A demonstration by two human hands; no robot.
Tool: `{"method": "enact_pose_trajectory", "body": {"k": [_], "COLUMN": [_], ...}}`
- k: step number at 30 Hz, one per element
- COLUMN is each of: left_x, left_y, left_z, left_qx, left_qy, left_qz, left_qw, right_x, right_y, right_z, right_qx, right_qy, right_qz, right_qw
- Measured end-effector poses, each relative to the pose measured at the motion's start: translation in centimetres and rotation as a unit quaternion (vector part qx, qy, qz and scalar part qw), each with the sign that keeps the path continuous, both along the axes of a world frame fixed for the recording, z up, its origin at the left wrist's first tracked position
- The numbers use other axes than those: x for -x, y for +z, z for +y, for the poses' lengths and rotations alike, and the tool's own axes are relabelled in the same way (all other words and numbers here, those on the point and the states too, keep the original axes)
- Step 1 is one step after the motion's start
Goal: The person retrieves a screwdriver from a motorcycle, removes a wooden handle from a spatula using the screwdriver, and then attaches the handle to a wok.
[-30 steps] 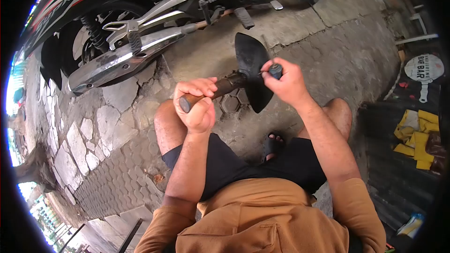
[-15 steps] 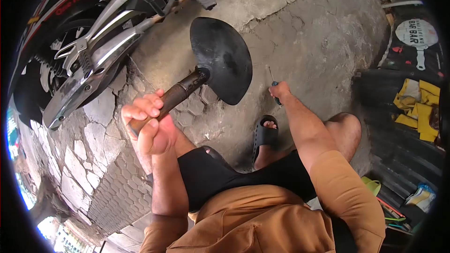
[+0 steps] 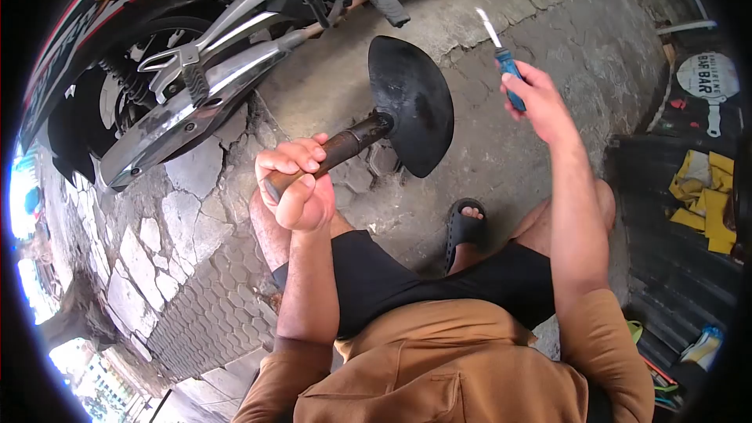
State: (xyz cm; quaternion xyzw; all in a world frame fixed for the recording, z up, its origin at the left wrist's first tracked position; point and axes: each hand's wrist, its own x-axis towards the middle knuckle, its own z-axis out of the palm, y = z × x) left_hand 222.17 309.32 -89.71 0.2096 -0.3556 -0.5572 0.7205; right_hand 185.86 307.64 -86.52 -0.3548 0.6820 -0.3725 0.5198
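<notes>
My left hand is wrapped round the brown handle of a tool with a wide, dark, rounded blade. The blade is held up in front of me, over the concrete ground. Farther right, my right hand is closed round the blue handle of a small tool, whose thin metal shaft points up and to the left. A gap separates this small tool from the dark blade.
A motorcycle stands at the upper left, its exhaust close to the ground. My sandalled foot is below the blade. At right are a round-topped sign and yellow items on a dark corrugated surface.
My right hand has left the blade, dropped low, then risen to the upper right with the blue-handled tool. My left hand has kept its hold, and the blade's face has turned more toward me.
</notes>
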Motion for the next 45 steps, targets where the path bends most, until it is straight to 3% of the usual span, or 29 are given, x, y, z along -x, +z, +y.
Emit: {"method": "enact_pose_trajectory", "body": {"k": [3,6,13,26,29,32,34,35,37,38,40,41,44,45], "left_x": [-0.4,-0.7,-0.8,-0.3,0.1,0.4,0.4,0.4,0.2,0.2,0.4,0.5,0.6,0.6], "left_y": [-0.3,-0.7,-0.9,-0.2,0.0,0.1,0.0,0.0,0.1,0.2,0.2,0.2,0.0,-0.1], "left_z": [-0.3,-0.5,-0.4,0.0,0.1,0.2,0.3,0.4,0.4,0.4,0.6,0.7,0.7,0.8], "left_qx": [-0.013,0.002,0.004,-0.017,-0.016,-0.009,-0.009,-0.009,-0.013,-0.018,-0.015,-0.016,0.002,0.004], "left_qy": [0.005,-0.016,-0.013,-0.010,-0.011,-0.019,-0.025,-0.030,-0.025,-0.021,-0.010,0.000,-0.004,-0.007], "left_qz": [0.007,0.039,0.042,0.009,0.010,0.005,0.013,0.020,0.027,0.032,0.021,0.010,0.031,0.033], "left_qw": [1.000,0.999,0.999,1.000,1.000,1.000,1.000,0.999,0.999,0.999,1.000,1.000,0.999,0.999], "right_x": [-4.0,-6.6,-8.6,-8.4,-8.3,-8.6,-8.2,-8.3,-8.7,-8.9,-9.1,-9.3,-9.6,-9.2], "right_y": [7.3,9.4,9.3,8.3,8.7,10.1,9.5,9.5,9.6,9.4,8.9,9.0,9.0,9.0], "right_z": [2.4,3.7,2.5,2.0,1.3,0.7,0.9,1.2,2.2,3.1,4.8,4.8,4.6,3.7], "right_qx": [0.108,0.140,0.083,0.096,0.026,-0.049,0.130,0.130,0.230,0.233,0.432,0.434,0.299,0.300], "right_qy": [0.177,0.257,0.282,0.306,0.296,0.360,0.447,0.447,0.485,0.485,0.431,0.430,0.315,0.316], "right_qz": [0.153,0.178,0.208,0.225,0.181,0.250,0.323,0.324,0.469,0.470,0.572,0.572,0.444,0.444], "right_qw": [0.966,0.939,0.933,0.920,0.938,0.897,0.824,0.824,0.702,0.700,0.548,0.547,0.783,0.783]}}
